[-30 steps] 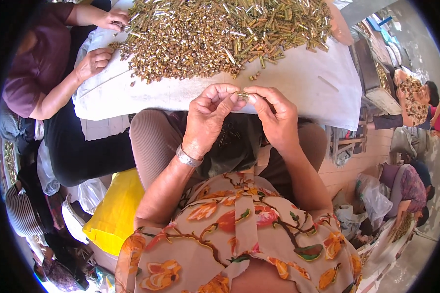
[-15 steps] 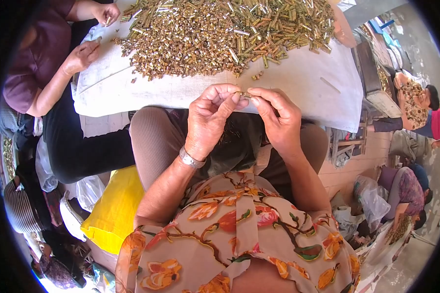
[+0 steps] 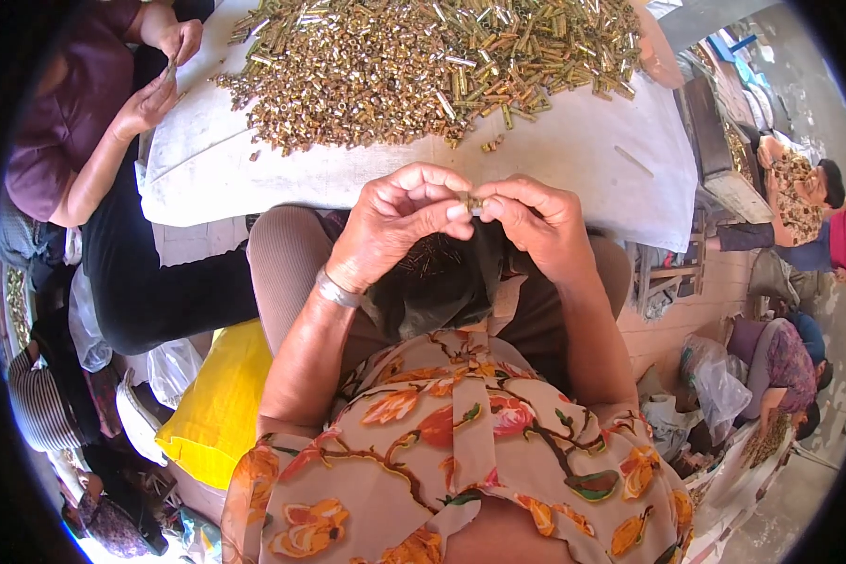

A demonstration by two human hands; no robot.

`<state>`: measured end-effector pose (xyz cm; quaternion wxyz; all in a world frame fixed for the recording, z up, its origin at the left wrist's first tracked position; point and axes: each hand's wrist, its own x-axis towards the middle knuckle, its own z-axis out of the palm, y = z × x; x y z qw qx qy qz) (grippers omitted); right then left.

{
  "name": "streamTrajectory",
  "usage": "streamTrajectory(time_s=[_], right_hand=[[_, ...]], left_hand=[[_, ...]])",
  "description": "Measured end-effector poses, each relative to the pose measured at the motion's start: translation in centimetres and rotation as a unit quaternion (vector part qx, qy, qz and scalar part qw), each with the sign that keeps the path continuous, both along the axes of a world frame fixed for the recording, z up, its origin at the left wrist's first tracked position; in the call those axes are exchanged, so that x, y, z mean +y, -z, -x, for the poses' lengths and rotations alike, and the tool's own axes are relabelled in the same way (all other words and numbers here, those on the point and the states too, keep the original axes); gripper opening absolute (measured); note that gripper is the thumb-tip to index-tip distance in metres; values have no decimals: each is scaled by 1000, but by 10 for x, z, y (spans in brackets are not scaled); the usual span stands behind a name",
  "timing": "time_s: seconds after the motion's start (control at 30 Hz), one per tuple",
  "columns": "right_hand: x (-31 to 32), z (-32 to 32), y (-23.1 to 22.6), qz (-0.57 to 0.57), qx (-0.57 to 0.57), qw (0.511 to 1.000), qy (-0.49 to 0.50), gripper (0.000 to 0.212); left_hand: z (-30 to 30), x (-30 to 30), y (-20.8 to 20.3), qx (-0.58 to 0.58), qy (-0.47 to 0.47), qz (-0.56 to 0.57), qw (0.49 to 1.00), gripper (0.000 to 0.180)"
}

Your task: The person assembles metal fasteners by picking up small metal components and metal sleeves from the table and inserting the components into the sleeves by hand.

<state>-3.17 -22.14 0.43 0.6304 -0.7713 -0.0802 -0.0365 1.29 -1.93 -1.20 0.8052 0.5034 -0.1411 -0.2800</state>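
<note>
My left hand (image 3: 397, 226) and my right hand (image 3: 543, 228) meet in front of me above my lap. Their fingertips pinch a small brass-coloured metal part (image 3: 476, 204), mostly hidden by the fingers, so its exact kind is unclear. Just beyond lies a large pile of small gold-coloured metal pieces (image 3: 348, 85) on a cloth-covered table (image 3: 320, 183). Short stubby pieces fill its left, longer tube-like ones (image 3: 573, 47) its right. Several loose pieces (image 3: 492, 145) sit at the pile's near edge. Below my hands, a dark cloth or bag (image 3: 442, 291) in my lap holds thin gold-coloured bits.
At the left, a co-worker's hands (image 3: 155, 89) hold a small piece beside the table. A thin pale stick (image 3: 634, 161) lies on the cloth at right. A yellow sack (image 3: 218, 404) stands by my left leg; a wooden stool (image 3: 672, 273) and other people sit to the right.
My hands have drawn closer together around the small part, and my left wrist has shifted left. The co-worker's two hands have come together.
</note>
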Motion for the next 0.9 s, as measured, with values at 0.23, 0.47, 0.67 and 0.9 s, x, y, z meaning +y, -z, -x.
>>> streamTrajectory(time_s=[0.23, 0.47, 0.67, 0.9], right_hand=[[2, 10, -3, -208, 212, 950, -102, 20], [-17, -21, 24, -400, 321, 853, 95, 23], [-42, -99, 67, 250, 16, 944, 217, 23], [-39, -104, 55, 439, 10, 883, 163, 24]], left_hand=[[-7, 3, 4, 72, 150, 72, 983, 17], [-29, -36, 14, -145, -18, -250, 957, 17], [-53, -79, 35, -443, -170, -478, 739, 17], [-45, -71, 35, -438, -187, -432, 766, 14]])
